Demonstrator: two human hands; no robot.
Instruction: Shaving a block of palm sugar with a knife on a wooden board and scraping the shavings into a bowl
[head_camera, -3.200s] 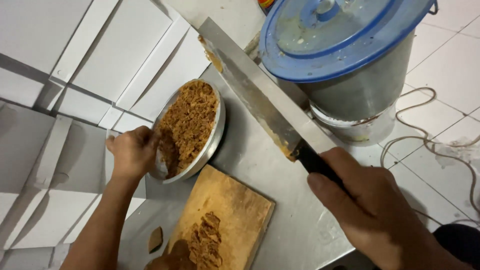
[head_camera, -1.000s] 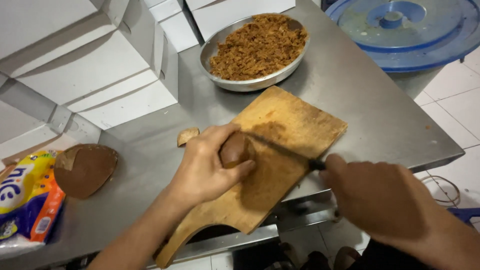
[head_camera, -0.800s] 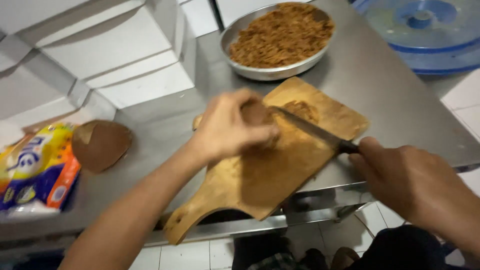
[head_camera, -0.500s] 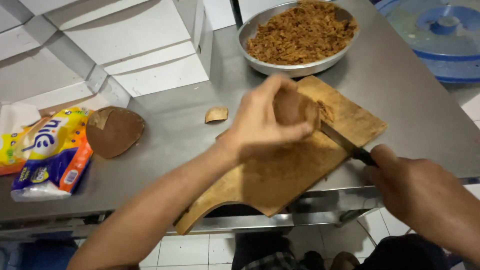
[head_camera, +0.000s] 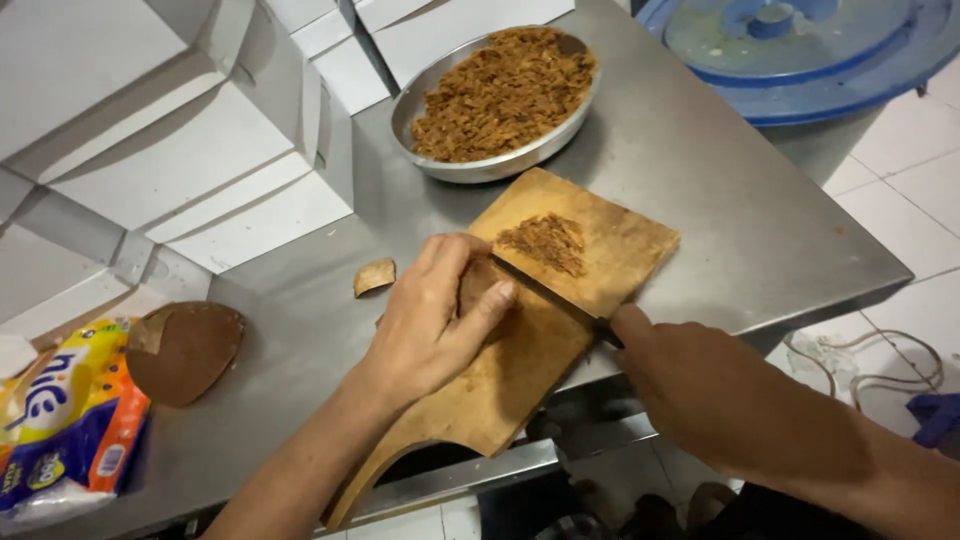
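Note:
My left hand (head_camera: 430, 315) grips a brown block of palm sugar (head_camera: 477, 285) on a wooden cutting board (head_camera: 540, 340). My right hand (head_camera: 690, 385) holds a knife (head_camera: 550, 293) by its dark handle, with the blade edge set against the block's right side. A small heap of brown shavings (head_camera: 545, 240) lies on the board just beyond the blade. A round metal pan (head_camera: 497, 105) full of the same shavings sits behind the board.
A small brown chip (head_camera: 374, 276) and a round brown block (head_camera: 183, 350) lie on the steel table (head_camera: 720, 200), left of the board. A yellow and blue packet (head_camera: 60, 415) is at far left. White boxes (head_camera: 170, 150) stack behind. A blue lid (head_camera: 800, 45) tops a bin at right.
The knife came down from the air to the board. My left hand left the pan and took hold of the brown block. Shavings have gathered beside the blade.

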